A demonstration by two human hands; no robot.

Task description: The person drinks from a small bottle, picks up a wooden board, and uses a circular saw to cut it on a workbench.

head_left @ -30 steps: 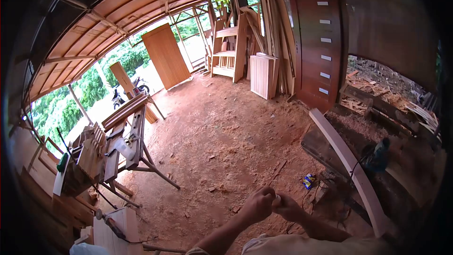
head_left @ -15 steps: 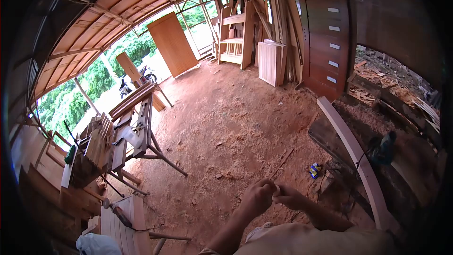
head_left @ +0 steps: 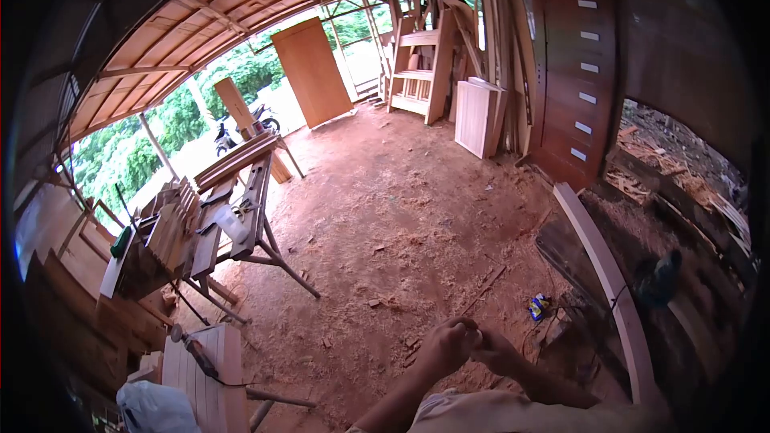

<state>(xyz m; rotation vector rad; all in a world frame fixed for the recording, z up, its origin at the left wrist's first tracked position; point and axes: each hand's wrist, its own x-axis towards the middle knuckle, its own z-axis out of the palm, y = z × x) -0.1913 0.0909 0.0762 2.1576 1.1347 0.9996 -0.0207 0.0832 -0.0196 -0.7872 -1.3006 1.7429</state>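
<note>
Both hands meet in front of my body, low in the view, above the dirt floor (head_left: 345,273). My left hand (head_left: 449,346) is closed, its fingers curled toward the other hand. Against it sits my right hand (head_left: 497,352), also closed, with thumb and fingers pressed together. Whatever may lie between the fingers is hidden or too small to name. Right of the hands, a small blue and yellow packet (head_left: 539,306) lies near a dark cable.
A long pale plank (head_left: 597,265) lies along the dark bench at right. At left stands a workbench (head_left: 258,216) with boards and a white container (head_left: 232,224). A power tool (head_left: 195,353) rests on a slatted panel (head_left: 192,389). Boards lean beside the dark door panel (head_left: 573,72).
My view has shifted, so the surroundings appear slightly farther right and lower in most of the frame. Both hands remain together and closed, a little lower in view.
</note>
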